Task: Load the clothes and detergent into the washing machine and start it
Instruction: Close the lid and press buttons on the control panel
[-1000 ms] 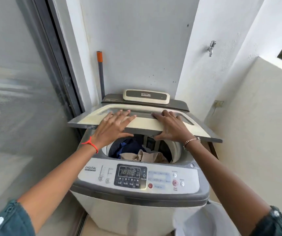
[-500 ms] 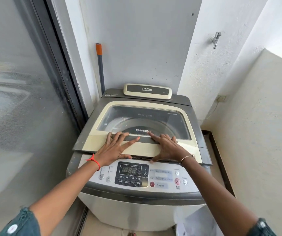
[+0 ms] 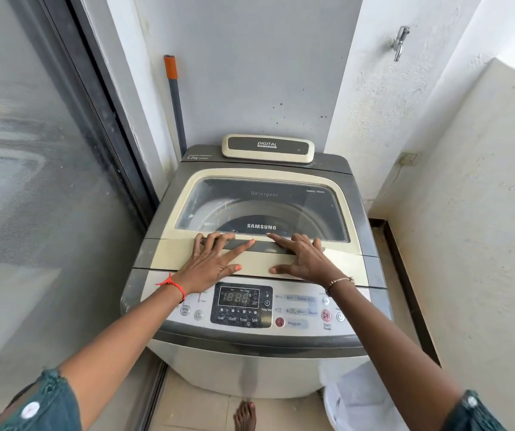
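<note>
Pressing the shut lid [image 3: 169, 253], we held left hand [image 3: 215, 262] and right hand [image 3: 304, 262] flat, fingers spread. Contents of the drum [image 3: 281, 213] were unreadable.

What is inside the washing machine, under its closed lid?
Through the glass window only the pale drum rim and a dark centre show. What lies deeper inside cannot be seen. Left hand and right hand rest flat on the lid.

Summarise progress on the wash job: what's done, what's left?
Done: the lid is down flat; what is inside can't be seen through its glass. In hand: left hand and right hand press flat on the lid's front panel. Left: the Start/Pause button is untouched.
</note>
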The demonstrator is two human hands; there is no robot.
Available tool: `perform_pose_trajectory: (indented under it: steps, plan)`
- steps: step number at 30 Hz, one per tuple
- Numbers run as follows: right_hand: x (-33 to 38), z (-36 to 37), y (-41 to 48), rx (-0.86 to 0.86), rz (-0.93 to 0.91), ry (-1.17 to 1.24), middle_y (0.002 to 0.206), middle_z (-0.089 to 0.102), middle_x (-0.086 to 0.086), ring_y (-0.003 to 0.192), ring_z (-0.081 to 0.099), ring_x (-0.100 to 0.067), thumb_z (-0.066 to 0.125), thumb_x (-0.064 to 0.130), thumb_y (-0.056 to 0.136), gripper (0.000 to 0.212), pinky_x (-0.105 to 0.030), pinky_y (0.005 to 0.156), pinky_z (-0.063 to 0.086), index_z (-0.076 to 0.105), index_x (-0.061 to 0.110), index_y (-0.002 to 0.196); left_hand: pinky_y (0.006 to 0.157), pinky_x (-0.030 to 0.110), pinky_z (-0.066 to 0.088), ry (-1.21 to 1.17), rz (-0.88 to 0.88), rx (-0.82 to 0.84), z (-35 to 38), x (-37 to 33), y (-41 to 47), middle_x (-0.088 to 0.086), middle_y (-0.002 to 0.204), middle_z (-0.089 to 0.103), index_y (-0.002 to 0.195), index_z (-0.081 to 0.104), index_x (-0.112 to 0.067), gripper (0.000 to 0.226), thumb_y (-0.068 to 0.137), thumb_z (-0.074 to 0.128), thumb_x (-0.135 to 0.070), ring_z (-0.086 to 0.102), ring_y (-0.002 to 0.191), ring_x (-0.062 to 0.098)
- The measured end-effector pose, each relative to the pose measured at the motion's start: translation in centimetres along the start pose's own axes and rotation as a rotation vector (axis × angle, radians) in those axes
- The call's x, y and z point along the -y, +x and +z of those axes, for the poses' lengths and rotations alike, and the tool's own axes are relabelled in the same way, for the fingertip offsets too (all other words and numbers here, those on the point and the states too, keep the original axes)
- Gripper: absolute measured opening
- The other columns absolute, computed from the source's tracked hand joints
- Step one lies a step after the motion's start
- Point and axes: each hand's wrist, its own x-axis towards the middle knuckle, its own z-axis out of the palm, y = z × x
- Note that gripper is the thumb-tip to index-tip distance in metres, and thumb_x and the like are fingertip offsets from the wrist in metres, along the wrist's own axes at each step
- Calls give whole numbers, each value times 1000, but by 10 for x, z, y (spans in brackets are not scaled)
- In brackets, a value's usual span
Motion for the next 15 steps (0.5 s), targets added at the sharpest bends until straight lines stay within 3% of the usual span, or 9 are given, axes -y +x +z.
perform_pose_trajectory:
  steps: [5, 7, 9, 12, 15]
  plan:
    - [-2, 4, 1, -52, 3, 63, 97, 42, 2, 107, 42, -22, 68, 54, 72, 74, -34, 89, 25, 41, 34, 138, 111, 48, 8, -55, -52, -13, -1, -1, 3, 0, 146, 26, 140, -19, -38, 80, 76, 7, -77, 18, 132, 19]
    - [-2, 5, -2, -71, 9, 78, 98, 41, 1, 106, 41, -23, 68, 54, 72, 74, -34, 90, 24, 40, 35, 138, 111, 47, 8, -81, -68, -2, -4, -2, 4, -2, 146, 26, 144, -13, -38, 83, 77, 12, -79, 19, 132, 19]
    - [-1, 7, -5, -87, 11, 80, 104, 40, -3, 106, 38, -24, 67, 54, 74, 76, -33, 92, 23, 35, 35, 141, 112, 47, 7, -131, -73, -8, -6, -3, 4, -3, 146, 26, 147, -4, -40, 75, 86, 27, -70, 20, 133, 20]
    - [-1, 10, -15, -91, 12, 93, 125, 37, -10, 119, 33, -27, 67, 48, 77, 82, -36, 107, 19, 26, 31, 145, 112, 47, 3, -236, -80, -24, -7, -4, 3, -3, 146, 28, 146, 8, -42, 68, 91, 46, -54, 19, 134, 20]
    - [-5, 6, -36, -132, 59, 316, 144, 25, -13, 135, 26, -29, 72, 36, 77, 88, -46, 115, 23, 21, 21, 147, 111, 44, 2, -298, -97, -38, -8, -4, 4, -3, 146, 29, 144, 16, -44, 66, 89, 52, -50, 18, 135, 19]
